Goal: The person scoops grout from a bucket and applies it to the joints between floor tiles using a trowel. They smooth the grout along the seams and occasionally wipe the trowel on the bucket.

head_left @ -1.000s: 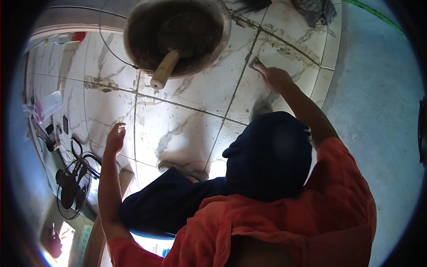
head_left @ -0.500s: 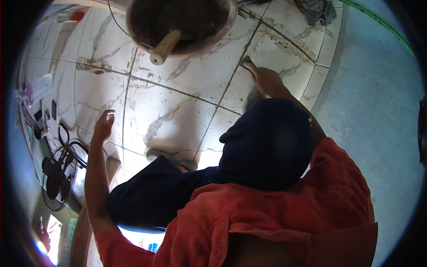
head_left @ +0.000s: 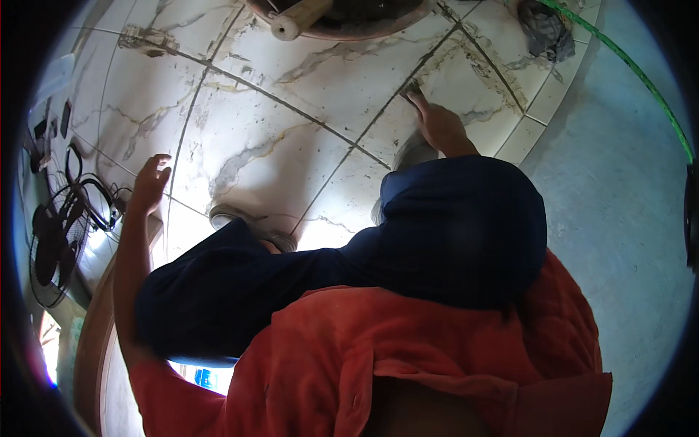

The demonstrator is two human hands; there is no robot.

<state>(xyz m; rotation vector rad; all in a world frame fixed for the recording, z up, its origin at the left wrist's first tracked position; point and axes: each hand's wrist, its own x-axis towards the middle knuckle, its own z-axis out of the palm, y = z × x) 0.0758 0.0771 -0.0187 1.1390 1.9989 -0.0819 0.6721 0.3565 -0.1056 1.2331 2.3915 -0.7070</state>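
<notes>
My right hand [head_left: 442, 129] is low over the marble-patterned floor tiles [head_left: 269, 87], its fingers closed on a small dark piece too small to make out. The tip of that dark piece [head_left: 411, 88] touches or nearly touches a dark tile joint [head_left: 386, 116]. To the left, my left hand [head_left: 151, 184] hovers beside my left knee with nothing in it, fingers loosely bent and apart. At the top edge, partly cut off, is a round basin [head_left: 357, 33] with dark contents. A thick wooden handle [head_left: 302, 18] sticks out over its rim.
A crumpled grey rag or bag [head_left: 546, 30] lies at the far right, beside a green hose [head_left: 626, 54]. The pale blue wall [head_left: 611, 218] rises along the right. At the left stand a black fan [head_left: 54, 240] and cables. My shoe [head_left: 251, 226] is on the tiles.
The view has shifted, so the basin now sits higher and partly out of frame. My right hand stays near the same joint; my left hand remains empty. My right knee appears farther right.
</notes>
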